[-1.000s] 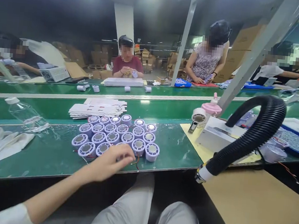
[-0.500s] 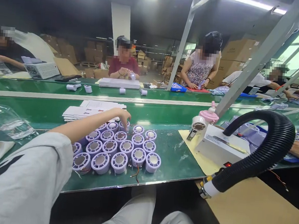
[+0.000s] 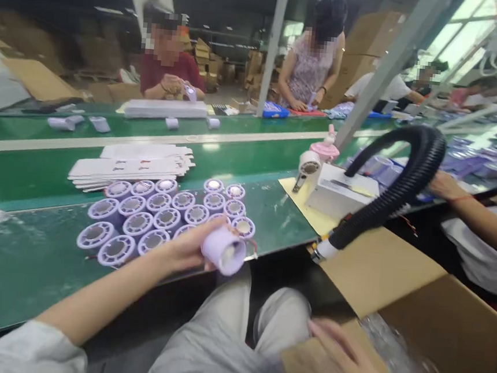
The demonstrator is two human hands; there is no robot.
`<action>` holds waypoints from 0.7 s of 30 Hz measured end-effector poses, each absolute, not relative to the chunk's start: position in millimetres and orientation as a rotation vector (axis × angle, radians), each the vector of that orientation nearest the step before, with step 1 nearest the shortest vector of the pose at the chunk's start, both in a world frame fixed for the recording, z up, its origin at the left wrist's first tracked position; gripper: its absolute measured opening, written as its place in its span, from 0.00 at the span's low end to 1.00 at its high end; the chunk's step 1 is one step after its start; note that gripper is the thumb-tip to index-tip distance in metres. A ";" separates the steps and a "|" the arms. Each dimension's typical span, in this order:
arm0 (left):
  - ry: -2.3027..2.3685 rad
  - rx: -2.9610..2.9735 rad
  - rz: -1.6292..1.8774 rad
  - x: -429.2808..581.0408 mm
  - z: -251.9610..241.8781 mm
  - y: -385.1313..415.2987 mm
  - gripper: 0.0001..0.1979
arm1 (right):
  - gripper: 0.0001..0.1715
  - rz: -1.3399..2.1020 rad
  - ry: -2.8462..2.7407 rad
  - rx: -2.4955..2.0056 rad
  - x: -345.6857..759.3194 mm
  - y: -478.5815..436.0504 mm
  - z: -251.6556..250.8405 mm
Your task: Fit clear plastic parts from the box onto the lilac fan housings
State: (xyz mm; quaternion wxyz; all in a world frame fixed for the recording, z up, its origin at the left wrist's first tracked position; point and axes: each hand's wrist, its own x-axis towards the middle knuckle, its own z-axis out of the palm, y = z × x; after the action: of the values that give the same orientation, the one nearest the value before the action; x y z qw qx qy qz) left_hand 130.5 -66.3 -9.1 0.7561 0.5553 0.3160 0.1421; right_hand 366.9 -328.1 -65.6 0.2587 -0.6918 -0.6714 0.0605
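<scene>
My left hand (image 3: 197,243) is closed around a lilac plastic cylinder housing (image 3: 224,253), tilted with its open hollow end toward me; thin wires stick out beside it. It is held at the front edge of the green bench, by several similar lilac cylinders (image 3: 131,204) standing in rows with round metal discs on top. Low on the right, my right hand (image 3: 357,364) is blurred, fingers stretched out and apart over the flap of an open cardboard box (image 3: 449,320). Clear plastic bags (image 3: 403,357) lie in that box.
A white box-shaped device (image 3: 339,188) with a thick black hose (image 3: 427,161) stands on the bench at right. Flat white cartons (image 3: 128,167) lie behind the cylinders. Beyond the green conveyor (image 3: 233,159), co-workers handle similar parts; another person's arm (image 3: 468,211) reaches in from the right.
My left hand has come back from the rear of the rows toward me, now with a lilac cylinder. My right hand has come into view at the box. The view has turned right and down.
</scene>
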 end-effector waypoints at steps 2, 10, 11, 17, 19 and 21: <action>0.579 1.125 0.099 144.3 -27.5 -109.1 0.19 | 0.28 0.075 -1.956 -1.761 342.6 -321.6 -55.9; 0.330 1.886 0.131 161.7 -44.3 -151.0 0.09 | 0.09 0.365 -1.839 -1.851 319.8 -304.5 -38.2; 0.342 1.906 0.181 162.0 -47.8 -152.5 0.10 | 0.07 0.509 -1.749 -1.801 320.0 -307.5 -39.6; 0.306 1.860 0.382 165.1 -79.3 -165.4 0.32 | 0.14 0.599 -1.305 -1.733 314.1 -314.6 -51.2; 0.293 1.882 0.421 165.4 -86.5 -167.0 0.30 | 0.15 0.487 -1.326 -1.755 312.3 -315.0 -57.9; 0.308 1.866 0.443 164.3 -90.6 -166.9 0.28 | 0.13 0.406 -1.412 -1.773 310.7 -316.2 -64.3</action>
State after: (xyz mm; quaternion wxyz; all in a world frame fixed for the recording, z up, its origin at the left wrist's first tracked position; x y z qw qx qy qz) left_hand 164.3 -166.9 -90.6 0.5643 0.7931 0.1308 0.1883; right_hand 310.7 -316.2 -64.3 0.4073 -0.7033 -0.5599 0.1611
